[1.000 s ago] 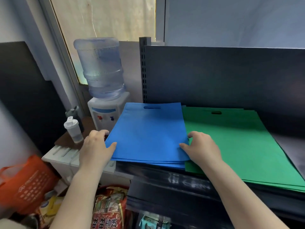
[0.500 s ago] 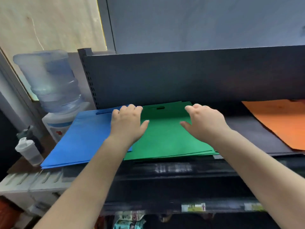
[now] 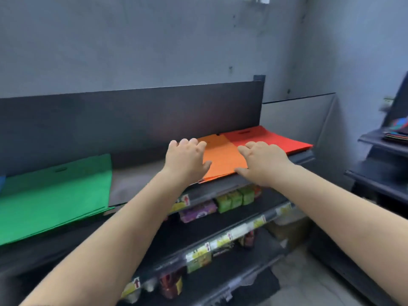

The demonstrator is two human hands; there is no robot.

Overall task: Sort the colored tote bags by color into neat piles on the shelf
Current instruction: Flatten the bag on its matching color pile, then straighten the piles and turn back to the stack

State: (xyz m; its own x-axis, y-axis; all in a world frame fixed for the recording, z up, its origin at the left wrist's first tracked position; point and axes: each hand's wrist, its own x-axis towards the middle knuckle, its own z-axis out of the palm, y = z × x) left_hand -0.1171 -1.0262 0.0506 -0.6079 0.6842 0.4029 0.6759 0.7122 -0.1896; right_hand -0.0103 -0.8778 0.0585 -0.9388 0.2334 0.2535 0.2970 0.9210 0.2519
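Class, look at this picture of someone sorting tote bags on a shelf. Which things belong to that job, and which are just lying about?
Part of the job:
- orange bag pile, with left hand and right hand at its two sides
- red bag pile
- green bag pile
- top shelf

Just lying about:
- packaged goods on the lower shelves
- price tags
- mixed-colour stack on the far-right rack

No legible text; shelf-edge price tags [image 3: 229,236] show red arrows only, print too blurred.
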